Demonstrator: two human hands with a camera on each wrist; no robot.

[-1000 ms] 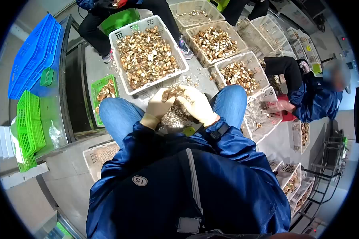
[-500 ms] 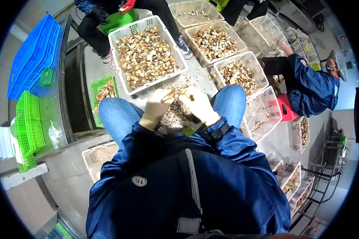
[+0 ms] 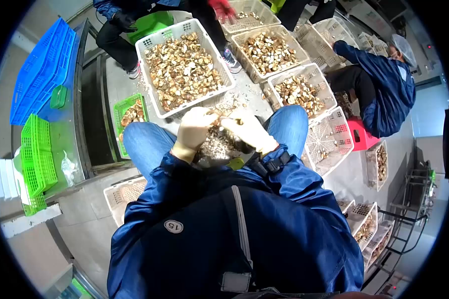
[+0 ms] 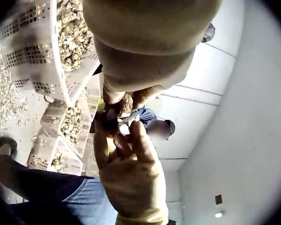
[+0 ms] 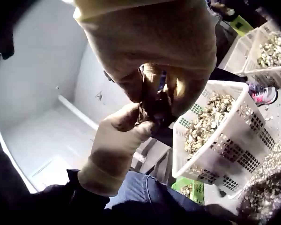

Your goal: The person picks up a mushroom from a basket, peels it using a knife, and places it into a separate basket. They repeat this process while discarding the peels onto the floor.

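A grey tiled floor point(image 3: 92, 231) spreads through the room, strewn with pale scraps point(image 3: 229, 103) in front of the seated person. Along the left side runs a metal worktop point(image 3: 71, 127) bearing stacked blue crates point(image 3: 40, 70) and green baskets point(image 3: 37, 149). Straight ahead on the floor stands a large white crate point(image 3: 199, 101) filled with brown-and-cream mushrooms point(image 3: 182, 70); more white crates point(image 3: 329, 134) stand to the right, some well filled, some holding only a few pieces. Beyond them another person in a blue jacket point(image 3: 391, 94) leans over beside a red stool point(image 3: 361, 134).

Both forearms, in blue sleeves point(image 3: 157, 182), reach forward and converge between the jean-clad knees point(image 3: 144, 147), above a heap of pale trimmings point(image 3: 217, 147). The pale-gloved left grip point(image 3: 193, 130) and right grip point(image 3: 252, 132) meet fingertip to fingertip, wrists apart. One brown mushroom point(image 4: 126, 104) is between them, raised over the heap; the left grip's fingers pinch it from one side, the right grip's curl round it from the other, their tips partly lost in shadow
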